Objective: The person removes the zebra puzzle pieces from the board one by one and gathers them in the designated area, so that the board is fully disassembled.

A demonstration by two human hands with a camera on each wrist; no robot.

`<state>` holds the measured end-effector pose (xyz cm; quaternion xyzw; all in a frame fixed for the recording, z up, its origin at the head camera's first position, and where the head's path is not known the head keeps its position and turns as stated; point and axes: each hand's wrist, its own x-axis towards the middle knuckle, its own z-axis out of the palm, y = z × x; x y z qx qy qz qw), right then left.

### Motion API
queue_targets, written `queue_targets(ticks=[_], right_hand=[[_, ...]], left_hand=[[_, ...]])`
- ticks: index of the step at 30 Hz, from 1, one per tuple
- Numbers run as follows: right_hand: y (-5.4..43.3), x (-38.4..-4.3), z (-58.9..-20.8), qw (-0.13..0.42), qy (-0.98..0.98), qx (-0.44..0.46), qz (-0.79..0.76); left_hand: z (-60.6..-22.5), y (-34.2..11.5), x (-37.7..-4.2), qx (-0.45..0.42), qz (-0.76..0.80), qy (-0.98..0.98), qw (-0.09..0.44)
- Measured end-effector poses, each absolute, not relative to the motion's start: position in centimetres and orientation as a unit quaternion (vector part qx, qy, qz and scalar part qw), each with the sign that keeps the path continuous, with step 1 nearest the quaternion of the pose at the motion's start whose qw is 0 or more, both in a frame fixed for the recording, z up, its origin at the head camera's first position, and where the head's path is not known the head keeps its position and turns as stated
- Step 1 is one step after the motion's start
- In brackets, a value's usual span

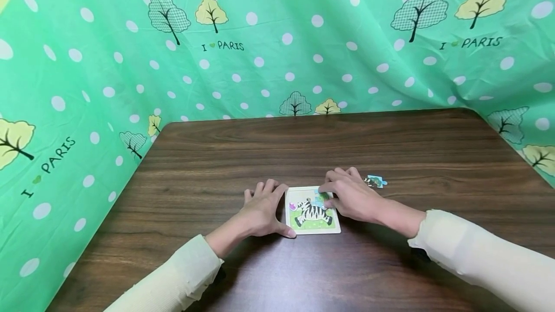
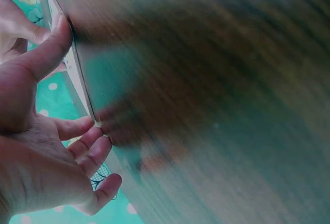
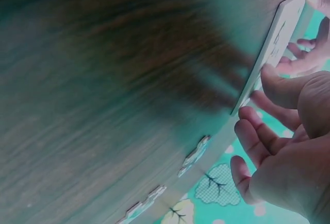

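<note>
Wood-grain tabletop: right wrist view shows two loose pieces (head view, one). Flat square zebra puzzle between hands; left hand touches edge, fingers spread; right hand over it, pinching: cannot tell.

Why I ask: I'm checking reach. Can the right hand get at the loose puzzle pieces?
Likely yes: the loose puzzle pieces lie near the right hand with nothing visibly in between, though it would probably have to leave the zebra puzzle first.

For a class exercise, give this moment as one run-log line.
left hand: touches zebra puzzle, left side | right hand: touches puzzle, upper right | loose pieces: on table, right of puzzle
</note>
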<state>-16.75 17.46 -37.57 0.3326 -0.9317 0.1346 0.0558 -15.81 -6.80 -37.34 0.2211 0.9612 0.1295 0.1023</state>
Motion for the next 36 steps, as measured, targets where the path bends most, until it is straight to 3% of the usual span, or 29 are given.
queue_targets(ticks=[13, 36], right_hand=[[17.9, -17.6, -37.2, -0.012, -0.93, 0.336, 0.149], [18.3, -18.8, -37.2, -0.028, -0.913, 0.395, 0.096]], left_hand=[[-37.4, -6.7, -15.9, 0.223, 0.125, 0.962, 0.102], [-37.2, -6.8, -15.8, 0.222, 0.124, 0.961, 0.105]])
